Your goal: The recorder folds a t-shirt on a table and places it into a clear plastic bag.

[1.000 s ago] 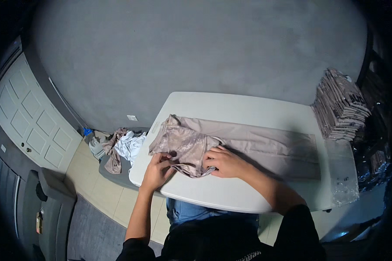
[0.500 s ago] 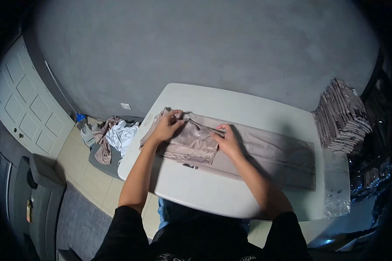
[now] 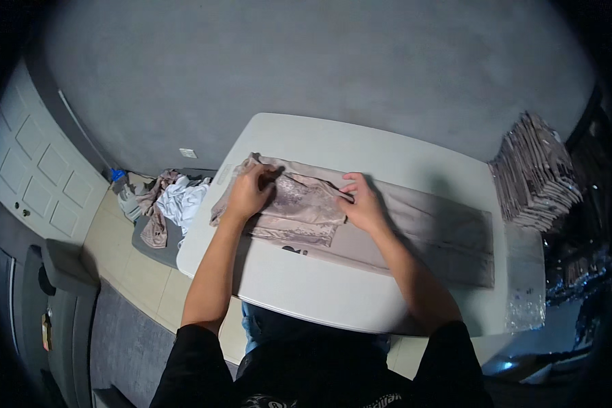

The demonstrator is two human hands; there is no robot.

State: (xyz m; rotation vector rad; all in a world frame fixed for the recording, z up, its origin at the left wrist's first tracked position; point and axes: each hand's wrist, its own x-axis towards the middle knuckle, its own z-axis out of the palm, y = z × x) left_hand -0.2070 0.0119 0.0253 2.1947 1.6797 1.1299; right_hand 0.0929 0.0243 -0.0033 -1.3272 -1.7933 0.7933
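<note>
A long beige-pink garment (image 3: 421, 238) lies flat across the white table (image 3: 299, 292), with a shiny, mottled folded section (image 3: 292, 200) over its left end. My left hand (image 3: 250, 194) is closed on the upper left part of that section, fingertips partly hidden in the cloth. My right hand (image 3: 362, 202) pinches the right end of the same section's top edge between thumb and fingers. A small dark print shows on the cloth just below the folded part.
Bagged folded garments (image 3: 529, 170) are stacked at the table's right end above clear plastic bags (image 3: 523, 306). Loose white and beige clothes (image 3: 177, 204) lie on a grey seat beyond the left edge. A door (image 3: 41, 163) and grey sofa (image 3: 61, 306) stand left.
Both my hands have moved from the near edge of the folded section up to its far edge. That section now lies flatter, its lower hem and the print beneath in view.
</note>
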